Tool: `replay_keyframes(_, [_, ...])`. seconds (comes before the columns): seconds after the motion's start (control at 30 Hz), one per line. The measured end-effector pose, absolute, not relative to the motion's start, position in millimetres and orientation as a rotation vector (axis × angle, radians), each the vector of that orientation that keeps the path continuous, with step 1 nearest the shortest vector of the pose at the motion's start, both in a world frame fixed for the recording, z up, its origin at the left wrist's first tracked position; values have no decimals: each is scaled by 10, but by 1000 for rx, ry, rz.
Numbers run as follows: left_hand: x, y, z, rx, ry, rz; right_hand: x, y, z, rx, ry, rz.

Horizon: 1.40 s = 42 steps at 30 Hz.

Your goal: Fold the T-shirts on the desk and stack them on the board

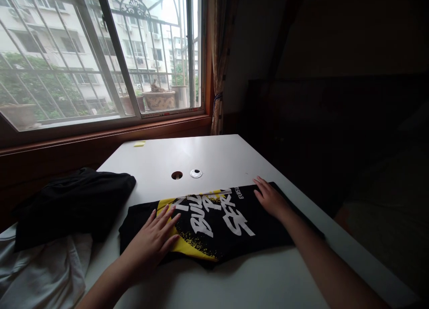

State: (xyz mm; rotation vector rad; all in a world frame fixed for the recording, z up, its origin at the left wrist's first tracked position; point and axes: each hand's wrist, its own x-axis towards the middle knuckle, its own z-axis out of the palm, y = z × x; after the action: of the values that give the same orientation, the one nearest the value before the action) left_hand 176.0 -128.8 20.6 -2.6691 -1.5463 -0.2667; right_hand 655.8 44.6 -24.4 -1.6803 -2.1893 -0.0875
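Observation:
A black T-shirt (208,246) with a yellow patch and large white lettering lies folded into a long flat shape across the white table (217,157). My left hand (152,237) rests flat on its left part, over the yellow area, with the fingers spread. On the right end, past the lettering, my right hand (270,199) lies on the black cloth with its fingers stretched out. Neither hand grips the fabric. The shirt's lower edge is a little wavy.
Dark clothing (73,201) is heaped at the table's left side, above a pale grey cloth (43,273). Behind the shirt are a round hole (177,175) and a loose-looking round cover (196,173). A yellow sticky note (139,144) lies near the far edge, below the window.

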Motion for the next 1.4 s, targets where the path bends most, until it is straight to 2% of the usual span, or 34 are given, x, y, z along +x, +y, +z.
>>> replay_keyframes(0.1, [1880, -1118, 272, -2666, -1552, -240, 6546, 445, -235, -1683, -2223, -85])
replay_keyframes(0.3, [1636, -798, 199, -2591, -1907, -50, 6633, 483, -273, -1712, -2257, -79])
replay_keyframes(0.5, [1236, -830, 127, -2479, -2017, -133, 6852, 509, -285, -1903, -2173, -88])
replay_keyframes(1.13, [1067, -818, 70, -2372, -2181, -117, 6990, 368, -190, -2194, -1738, -316])
replay_keyframes(1.4, [1050, -805, 45, -2372, -2170, -168, 7120, 306, -89, -2388, -1684, -77])
